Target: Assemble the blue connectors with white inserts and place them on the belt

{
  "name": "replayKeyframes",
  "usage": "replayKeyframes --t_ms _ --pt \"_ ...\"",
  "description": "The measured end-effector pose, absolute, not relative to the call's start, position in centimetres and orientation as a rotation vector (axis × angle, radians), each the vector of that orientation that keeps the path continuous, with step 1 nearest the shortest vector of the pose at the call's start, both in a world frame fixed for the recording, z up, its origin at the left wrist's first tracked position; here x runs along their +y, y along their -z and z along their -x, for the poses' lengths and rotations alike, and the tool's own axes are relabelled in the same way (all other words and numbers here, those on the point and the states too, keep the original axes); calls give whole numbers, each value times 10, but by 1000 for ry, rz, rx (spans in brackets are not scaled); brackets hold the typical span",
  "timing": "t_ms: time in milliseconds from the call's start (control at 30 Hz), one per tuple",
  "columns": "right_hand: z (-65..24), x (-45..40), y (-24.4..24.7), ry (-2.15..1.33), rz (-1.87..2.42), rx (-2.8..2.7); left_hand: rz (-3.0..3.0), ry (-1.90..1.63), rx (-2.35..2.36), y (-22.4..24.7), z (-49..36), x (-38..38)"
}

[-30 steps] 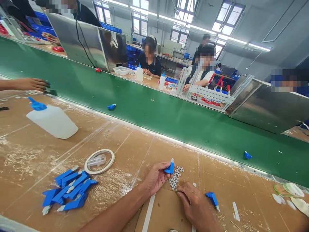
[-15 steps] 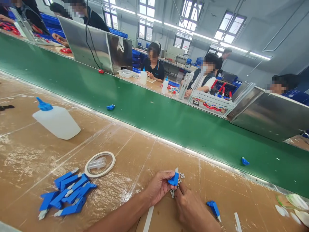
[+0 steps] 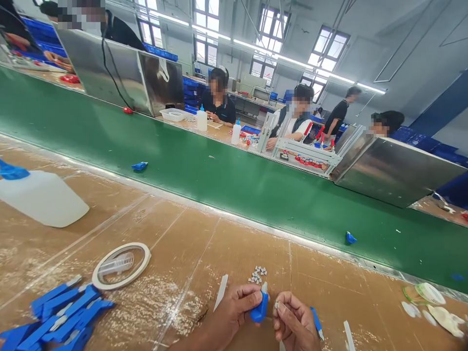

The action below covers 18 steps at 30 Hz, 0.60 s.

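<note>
My left hand [image 3: 239, 309] pinches a blue part [image 3: 259, 308] with a pale grey tip pointing up. Just to its right, my right hand [image 3: 294, 319] holds a small grey piece [image 3: 276, 305] between thumb and forefinger, apart from the blue part. Beyond my hands lies a small heap of grey pieces [image 3: 258, 274]. Another blue part [image 3: 316, 322] is on the table, partly hidden behind my right hand. A pile of several blue parts [image 3: 62, 317] with grey tips lies at the lower left.
A tape roll [image 3: 146, 265] surrounds a clear plastic piece. A white bottle [image 3: 44, 199] lies at the left. The green belt [image 3: 219, 173] crosses beyond the table [image 3: 204, 248], bearing blue parts. An open jar [image 3: 424, 294] stands at right. People sit across the belt.
My right hand has moved back from the grey heap with a small piece in its fingers. My left hand has brought the blue part nearer to me. The camera view has shifted.
</note>
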State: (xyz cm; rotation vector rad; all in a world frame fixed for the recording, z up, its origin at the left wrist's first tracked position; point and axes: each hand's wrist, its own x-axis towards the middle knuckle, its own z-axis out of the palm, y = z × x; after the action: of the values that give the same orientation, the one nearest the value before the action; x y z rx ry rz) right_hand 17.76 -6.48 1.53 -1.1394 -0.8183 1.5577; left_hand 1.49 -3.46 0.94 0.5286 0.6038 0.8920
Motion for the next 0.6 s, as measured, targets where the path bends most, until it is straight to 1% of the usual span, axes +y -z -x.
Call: replayKeyframes --t_ms 100,600 --pt "-170 -68 -16 -1502 1149 -755 -611 -862 595 -10 -17 -39" --pt "-165 -76 -14 -1390 1294 -860 -721 -861 631 -7 -18 -44"
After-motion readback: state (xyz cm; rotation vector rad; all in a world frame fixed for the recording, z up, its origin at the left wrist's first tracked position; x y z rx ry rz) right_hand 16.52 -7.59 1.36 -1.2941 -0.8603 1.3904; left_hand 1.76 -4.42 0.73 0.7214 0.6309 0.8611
